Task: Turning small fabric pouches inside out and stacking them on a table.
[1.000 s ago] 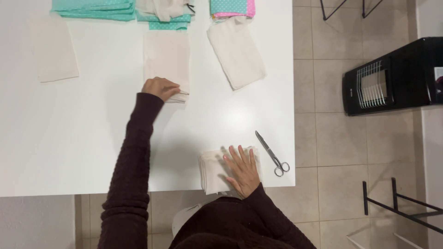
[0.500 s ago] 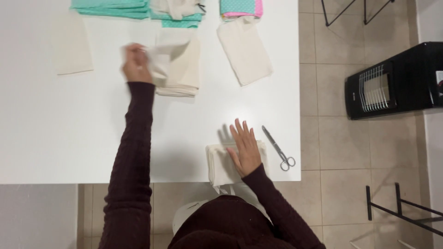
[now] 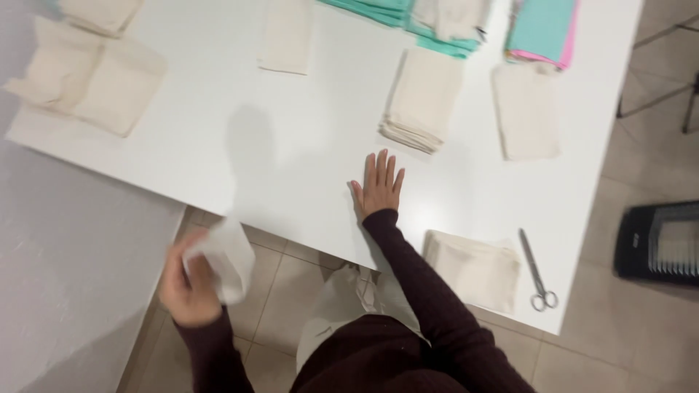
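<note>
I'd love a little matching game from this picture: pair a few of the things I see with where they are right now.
Things:
1. left hand
2. right hand
3. scissors
4. turquoise and pink fabric

Places or states:
A. at the table's far edge
B. flat on the white table, fingers spread
C. off the table's edge, gripping a cream cloth piece
D. beside the near cream stack

Pairs: 1-C, 2-B, 3-D, 4-A

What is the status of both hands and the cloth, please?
Left hand grips cream cloth piece off the table. Right hand flat on white table. Nothing obstructing.
</note>
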